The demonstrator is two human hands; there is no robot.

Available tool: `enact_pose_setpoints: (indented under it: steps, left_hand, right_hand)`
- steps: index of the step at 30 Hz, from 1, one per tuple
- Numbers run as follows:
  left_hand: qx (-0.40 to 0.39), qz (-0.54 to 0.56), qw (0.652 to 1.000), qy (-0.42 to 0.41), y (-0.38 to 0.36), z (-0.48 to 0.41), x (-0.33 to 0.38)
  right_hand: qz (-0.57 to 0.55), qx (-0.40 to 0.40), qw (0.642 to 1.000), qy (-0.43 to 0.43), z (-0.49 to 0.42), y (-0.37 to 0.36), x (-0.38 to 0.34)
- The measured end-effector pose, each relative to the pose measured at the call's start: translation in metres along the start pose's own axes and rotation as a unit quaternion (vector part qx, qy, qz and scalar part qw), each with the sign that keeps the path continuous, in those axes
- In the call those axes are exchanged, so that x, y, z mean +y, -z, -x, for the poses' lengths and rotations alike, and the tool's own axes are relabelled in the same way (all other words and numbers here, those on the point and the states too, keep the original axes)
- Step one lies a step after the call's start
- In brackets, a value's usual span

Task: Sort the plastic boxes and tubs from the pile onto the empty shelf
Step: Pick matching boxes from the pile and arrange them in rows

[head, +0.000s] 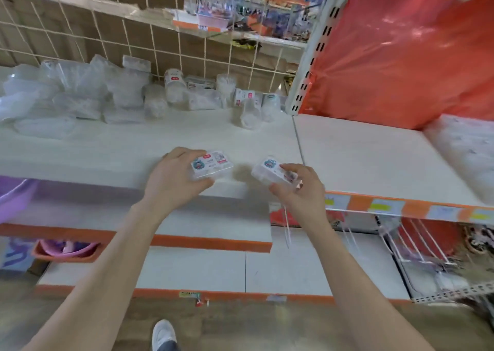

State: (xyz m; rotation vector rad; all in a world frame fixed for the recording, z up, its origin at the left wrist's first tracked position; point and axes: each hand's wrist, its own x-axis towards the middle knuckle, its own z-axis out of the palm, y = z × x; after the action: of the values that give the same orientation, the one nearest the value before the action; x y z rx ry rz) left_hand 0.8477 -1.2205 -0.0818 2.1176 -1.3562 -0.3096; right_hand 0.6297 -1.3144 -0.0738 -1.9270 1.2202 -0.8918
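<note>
holding a small clear box (211, 164) with a printed label, the left hand (171, 175) has its fingers curled over the box's far edge and the thumb against the near edge; the box sits level between them, just above the front of the white shelf (107, 147). a second box (275, 173) of the same kind is pinched in the right hand (296, 190), fingertips on the labelled top, thumb underneath, and it sits tilted. judged the weaker grip: the pinch takes only one end, the plastic looks slick, and the free end hangs beyond the fingertips right at the shelf's front lip. a slip there would likely send it past the lip to the lower shelves (208, 267) or the floor (240, 324). a hard squeeze could also pop a lid; whether the lids are latched cannot be told. the empty shelf board (361, 158) lies beyond and to the outside of the right fingers; the pile (107, 99) of bags and tubs lies well beyond the left fingers, loosely heaped.
</note>
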Motion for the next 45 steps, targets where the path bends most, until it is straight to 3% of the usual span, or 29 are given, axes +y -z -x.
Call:
enact_pose_setpoints:
  steps: [11,20,28,45]
  left_hand:
    - [-0.035,0.008,0.995,-0.089,-0.098,0.069,0.151]
    - [-0.091,0.021,0.984,-0.149,-0.141,0.078,0.236]
    - [-0.113,0.019,0.975,-0.189,-0.191,0.029,0.286]
    - [-0.137,0.071,0.962,-0.226,-0.289,-0.137,0.417]
  right_hand:
    - [0.045,0.057,0.997,-0.026,0.068,0.162,0.084]
    - [0.049,0.109,0.992,-0.03,0.083,0.233,0.129]
    - [0.066,0.141,0.987,-0.049,0.05,0.275,0.17]
    - [0.108,0.18,0.978,-0.013,-0.121,0.392,0.238]
